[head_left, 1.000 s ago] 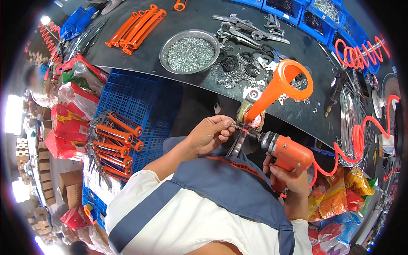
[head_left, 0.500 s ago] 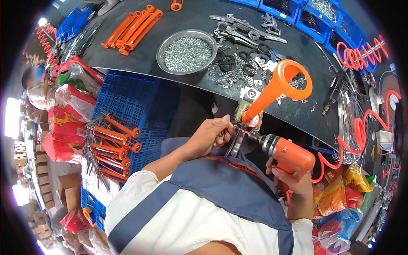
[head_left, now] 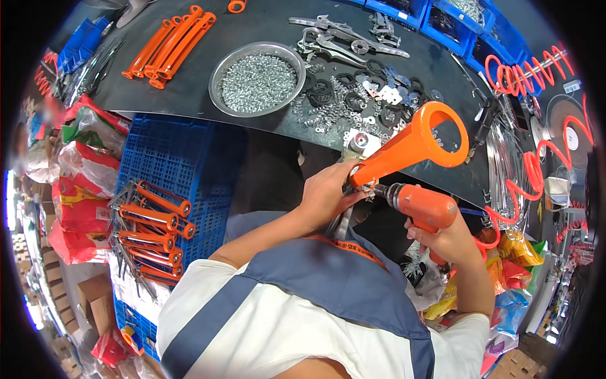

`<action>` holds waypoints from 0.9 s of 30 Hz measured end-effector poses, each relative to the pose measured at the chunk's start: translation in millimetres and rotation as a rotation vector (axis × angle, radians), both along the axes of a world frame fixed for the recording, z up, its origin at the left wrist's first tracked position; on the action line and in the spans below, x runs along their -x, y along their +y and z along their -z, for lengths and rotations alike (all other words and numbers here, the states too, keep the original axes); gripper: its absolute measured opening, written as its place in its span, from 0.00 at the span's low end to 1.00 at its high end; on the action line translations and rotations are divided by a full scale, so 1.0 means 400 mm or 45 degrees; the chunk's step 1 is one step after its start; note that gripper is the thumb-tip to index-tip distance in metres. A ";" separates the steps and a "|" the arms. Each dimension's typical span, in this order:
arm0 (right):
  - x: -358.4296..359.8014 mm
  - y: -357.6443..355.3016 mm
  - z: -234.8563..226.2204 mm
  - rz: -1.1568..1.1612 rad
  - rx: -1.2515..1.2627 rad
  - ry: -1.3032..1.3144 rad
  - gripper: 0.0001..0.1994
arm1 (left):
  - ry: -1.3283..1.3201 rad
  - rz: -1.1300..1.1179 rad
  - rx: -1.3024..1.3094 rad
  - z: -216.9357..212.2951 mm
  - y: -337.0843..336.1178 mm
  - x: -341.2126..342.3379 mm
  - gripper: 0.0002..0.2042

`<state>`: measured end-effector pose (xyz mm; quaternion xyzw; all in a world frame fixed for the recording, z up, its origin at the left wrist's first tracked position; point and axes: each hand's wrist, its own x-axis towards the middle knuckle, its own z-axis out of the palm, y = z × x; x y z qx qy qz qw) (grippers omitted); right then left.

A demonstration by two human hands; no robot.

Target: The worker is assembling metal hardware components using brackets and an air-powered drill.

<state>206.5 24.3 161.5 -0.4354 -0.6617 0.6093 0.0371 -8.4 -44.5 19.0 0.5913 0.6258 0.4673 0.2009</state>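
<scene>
An orange caulking gun frame (head_left: 404, 146) slants up and right in front of me, its wide ring end toward the bench. My left hand (head_left: 327, 194) is closed around the frame's lower end, where metal handle parts (head_left: 344, 222) hang below. Its fingertips partly hide the joint. In my right hand (head_left: 442, 239) is an orange power screwdriver (head_left: 424, 205), held by the grip. The tool's tip points left and meets the joint beside my left fingers; whether it sits on a screw I cannot tell. A small round metal fitting (head_left: 358, 142) stands at the bench edge behind the frame.
On the dark bench (head_left: 183, 95) are a steel bowl of small screws (head_left: 257, 82), several orange frames (head_left: 173, 47), silver levers (head_left: 353, 41) and loose springs (head_left: 322, 114). Blue bins (head_left: 448, 28) line the back. A red coiled hose (head_left: 533, 170) hangs right; a blue crate (head_left: 167, 158) stands left, near several orange-and-silver assemblies (head_left: 154, 230).
My left hand has gone from pinching beside the joint to wrapping round the frame's lower end. The frame tilts further right, and the screwdriver has shifted slightly up and left.
</scene>
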 end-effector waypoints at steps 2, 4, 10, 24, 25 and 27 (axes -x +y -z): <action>0.019 0.024 -0.025 -0.207 -0.069 -0.185 0.22 | 0.012 0.025 0.064 0.003 0.005 -0.007 0.30; 0.078 0.058 -0.081 -0.367 -0.150 -0.273 0.19 | 0.044 -0.015 0.078 0.003 0.006 -0.011 0.29; 0.150 0.084 -0.125 -0.729 -0.485 -0.337 0.10 | -0.010 -0.047 -0.011 0.013 0.010 -0.022 0.27; -0.298 0.204 -0.039 0.059 -1.146 -0.837 0.11 | 0.721 -0.387 -0.273 -0.154 0.112 0.340 0.25; -0.329 0.251 0.022 0.107 -1.221 -0.862 0.09 | 0.824 -0.475 0.201 -0.175 0.120 0.322 0.26; -0.368 0.333 0.125 0.200 -1.358 -1.003 0.07 | 1.030 -0.641 0.140 -0.189 0.130 0.288 0.26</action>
